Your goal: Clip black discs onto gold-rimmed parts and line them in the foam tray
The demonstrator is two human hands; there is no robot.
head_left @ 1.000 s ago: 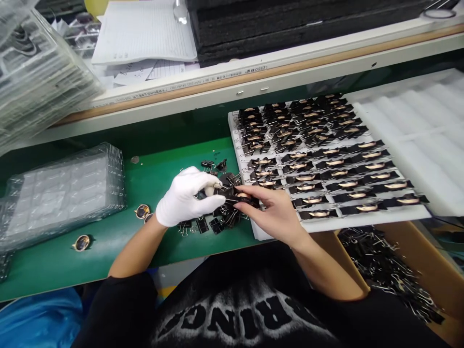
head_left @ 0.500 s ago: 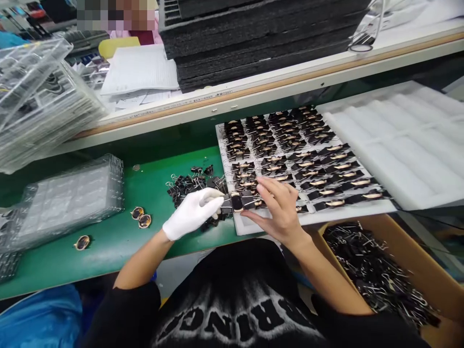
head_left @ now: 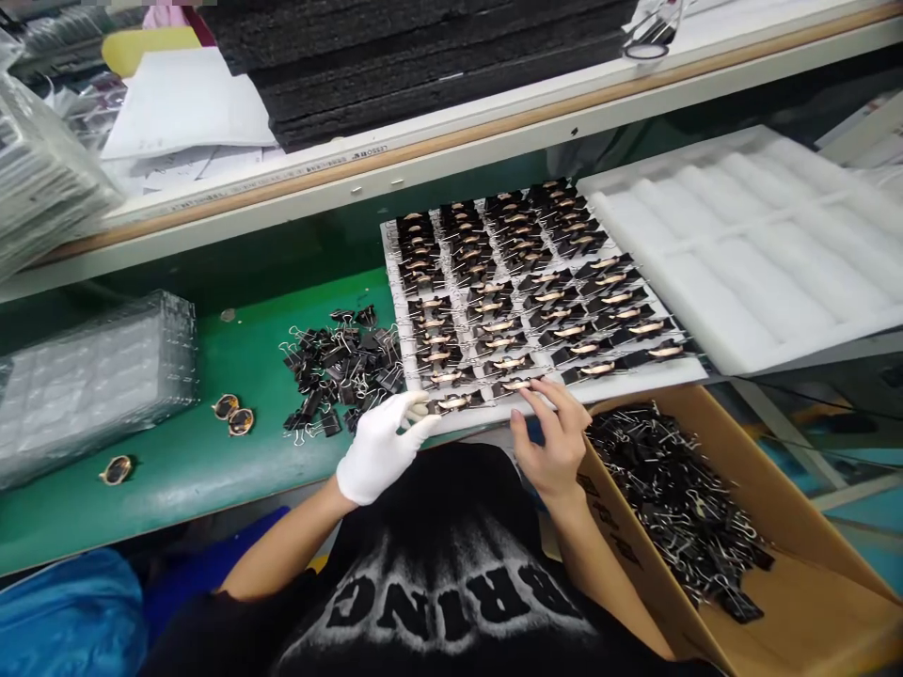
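the nearest clipped piece [head_left: 452, 403] sits at the front left corner of the white tray [head_left: 486, 415], a gold-coloured rim set between black clips [head_left: 478, 400]. it lies between the two hands, its long axis running left to right, roughly along the tray's front edge and rising slightly toward the right end. the left hand [head_left: 381, 447] (the one in a white glove) is the nearer: its thumb and fingertips are at the piece's left end, just beside or touching the clip there. whether they pinch it i cannot tell, the contact being too small to make out. the right hand [head_left: 554, 432], bare, is off to the right with its thumb well apart from its fingers, gripping nothing that shows. its forefinger tip is at the right end of the neighbouring piece [head_left: 518, 385], touching or just above it, i can't say which. behind these two, more clipped pieces [head_left: 502, 326] fill the tray in columns, their long axes much the same way. left of the tray, on the green table [head_left: 232, 480], lies a heap of binder clips [head_left: 342, 367], and farther left are three loose round pieces [head_left: 241, 420], two side by side. a cardboard box [head_left: 832, 574] with clips in it stands past the right hand.
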